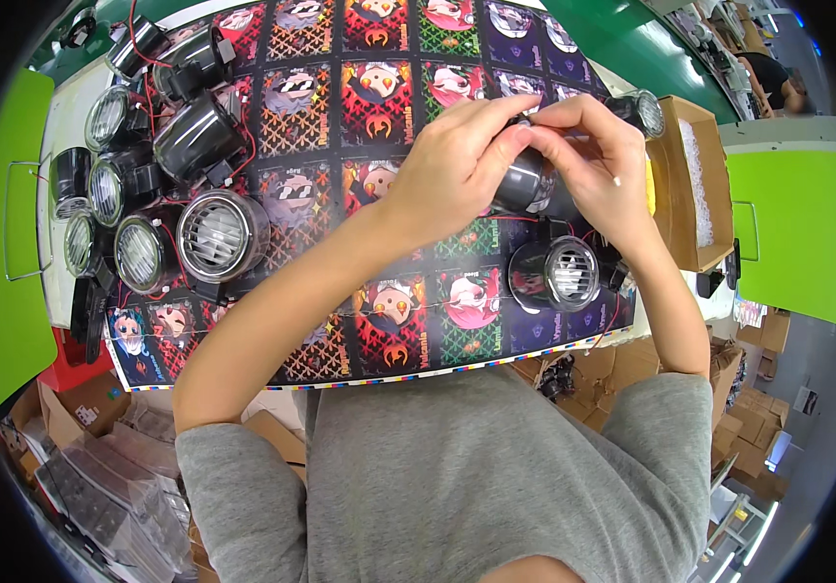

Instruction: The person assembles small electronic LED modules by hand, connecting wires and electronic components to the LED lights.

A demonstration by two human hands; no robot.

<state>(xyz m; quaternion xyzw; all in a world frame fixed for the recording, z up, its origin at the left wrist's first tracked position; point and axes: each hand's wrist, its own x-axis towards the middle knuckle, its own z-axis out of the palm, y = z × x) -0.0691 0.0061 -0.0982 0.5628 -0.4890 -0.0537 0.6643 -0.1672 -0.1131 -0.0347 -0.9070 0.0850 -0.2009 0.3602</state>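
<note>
Leftward, black plastic cylinders with clear, slatted fronts [214, 236] crowd a dark, colourfully printed sheet [389, 311]; next, the left hand [457, 160] meets the right hand [595, 160] above a glossy black cylinder [525, 187], fingertips drawn close, though what they pinch I can't tell; beyond sits an open brown cardboard box [673, 194].

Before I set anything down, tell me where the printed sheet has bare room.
The printed sheet lies bare beyond the left forearm, between the cluster of black units and the left hand; also nearside, between that forearm and the grilled unit. Crowded: the cluster, and around the right hand, toward the cardboard box.
</note>
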